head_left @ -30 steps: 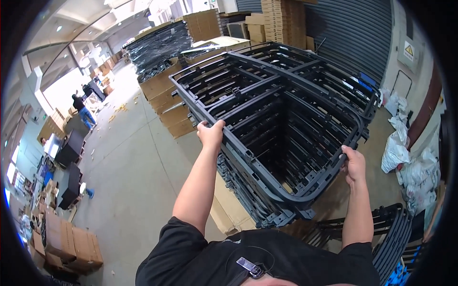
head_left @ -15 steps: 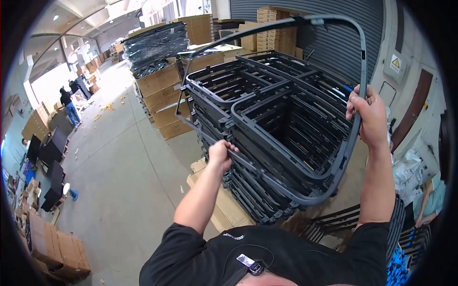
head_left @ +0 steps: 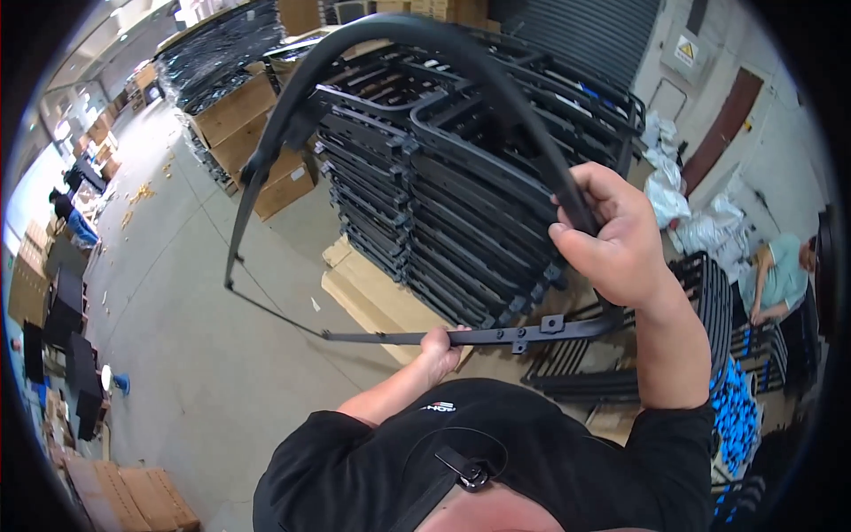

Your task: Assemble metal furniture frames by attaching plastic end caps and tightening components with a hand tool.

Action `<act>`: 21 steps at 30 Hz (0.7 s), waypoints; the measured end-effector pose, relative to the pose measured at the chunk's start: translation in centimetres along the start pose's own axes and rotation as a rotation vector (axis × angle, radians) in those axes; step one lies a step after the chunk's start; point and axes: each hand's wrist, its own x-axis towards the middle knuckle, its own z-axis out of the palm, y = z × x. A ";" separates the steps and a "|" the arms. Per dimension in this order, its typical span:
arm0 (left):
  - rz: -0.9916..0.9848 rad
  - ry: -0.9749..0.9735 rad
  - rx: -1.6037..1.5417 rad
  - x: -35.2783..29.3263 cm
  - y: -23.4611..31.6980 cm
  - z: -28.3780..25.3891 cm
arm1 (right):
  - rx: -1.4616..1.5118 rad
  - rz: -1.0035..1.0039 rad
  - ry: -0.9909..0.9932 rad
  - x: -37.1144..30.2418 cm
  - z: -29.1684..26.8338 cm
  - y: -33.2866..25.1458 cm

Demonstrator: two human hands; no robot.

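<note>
I hold up a large black rectangular frame (head_left: pixel 483 338) with rounded corners and small brackets, one of its long bars crossing low in front of my chest. My left hand (head_left: pixel 438 348) is closed round that lower bar. Higher up, my right hand (head_left: pixel 620 244) grips the frame's right side, thumb toward me and fingers partly behind the bar. Beyond the frame stands a tall stack of similar black frames (head_left: pixel 470 222), partly seen through its opening. The held frame overlaps the stack in the picture; I cannot tell whether they touch.
Flat cardboard (head_left: pixel 372 306) lies under the stack. Cartons (head_left: pixel 235 115) with wrapped black parts stand at back left. On the right are more black frames (head_left: pixel 714 297), blue pieces (head_left: pixel 734 417), white bags (head_left: pixel 709 226) and a seated person (head_left: pixel 771 284). Boxes (head_left: pixel 133 496) sit at lower left.
The held frame has come toward me and tilted up, clear of the stack's top rim on the near side. Both hands keep their hold; the right is nearer. The view has shifted.
</note>
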 end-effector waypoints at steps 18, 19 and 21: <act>0.152 -0.244 2.032 -1.8 -7.0 -27.2 | -0.432 0.603 -0.249 -35.2 -3.5 1.7; -0.009 -0.155 1.779 -1.8 -8.1 -26.1 | -0.437 0.707 -0.260 -36.9 -3.9 1.5; -0.078 -0.089 1.673 -1.2 -9.3 -24.6 | -0.505 0.690 -0.220 -41.1 -4.2 3.4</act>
